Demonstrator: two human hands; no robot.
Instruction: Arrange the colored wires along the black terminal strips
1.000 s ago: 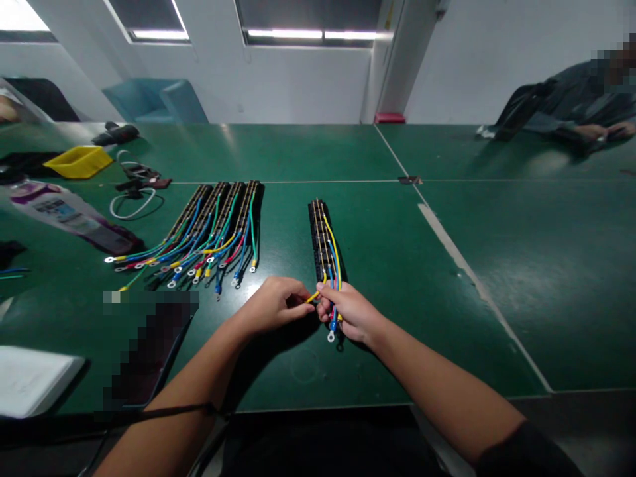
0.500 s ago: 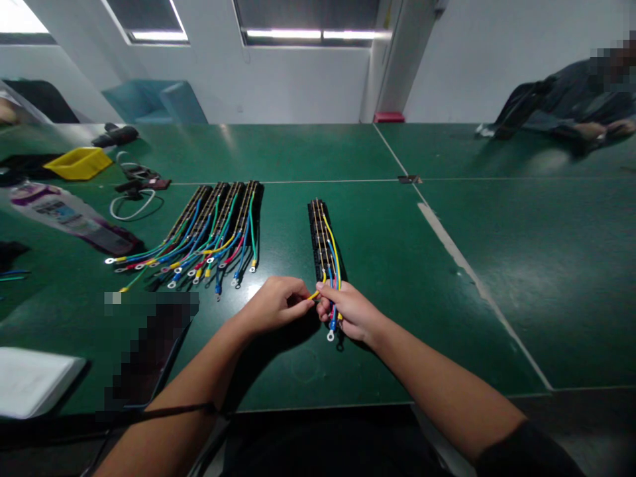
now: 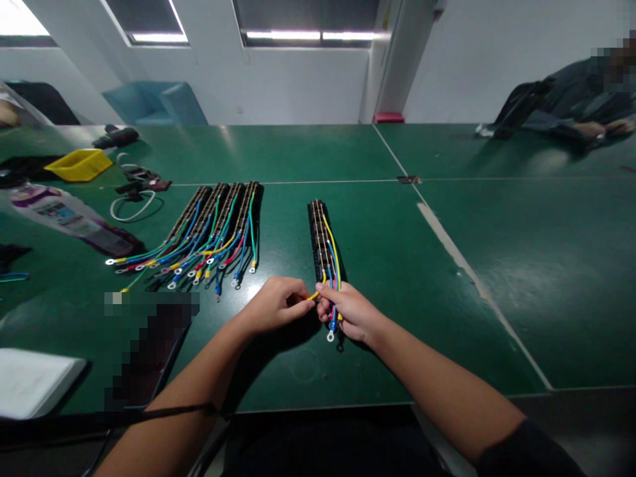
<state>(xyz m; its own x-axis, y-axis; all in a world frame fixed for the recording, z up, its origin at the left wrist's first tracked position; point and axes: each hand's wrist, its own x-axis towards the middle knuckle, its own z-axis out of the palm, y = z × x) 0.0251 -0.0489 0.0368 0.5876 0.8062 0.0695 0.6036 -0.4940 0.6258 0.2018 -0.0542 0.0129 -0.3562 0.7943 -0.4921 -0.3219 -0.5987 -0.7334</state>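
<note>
A black terminal strip (image 3: 319, 232) lies lengthwise on the green table (image 3: 387, 278), with yellow, blue and red wires running from it toward me. My left hand (image 3: 281, 303) pinches a short yellow wire (image 3: 314, 295) near the strip's lower end. Closed around the wire bundle is my right hand (image 3: 350, 310), its thumb beside the yellow wire. Below its fingers a blue-sleeved ring terminal (image 3: 330, 336) pokes out. To the left, several similar strips (image 3: 243, 205) lie side by side, their coloured wires ending in ring terminals.
A bottle (image 3: 74, 218), a yellow tray (image 3: 79, 164) and a white cable (image 3: 132, 209) are on the left. Nearer me lie a dark, pixelated device (image 3: 154, 351) and a white object (image 3: 37, 381). Another person (image 3: 571, 99) sits at the far right.
</note>
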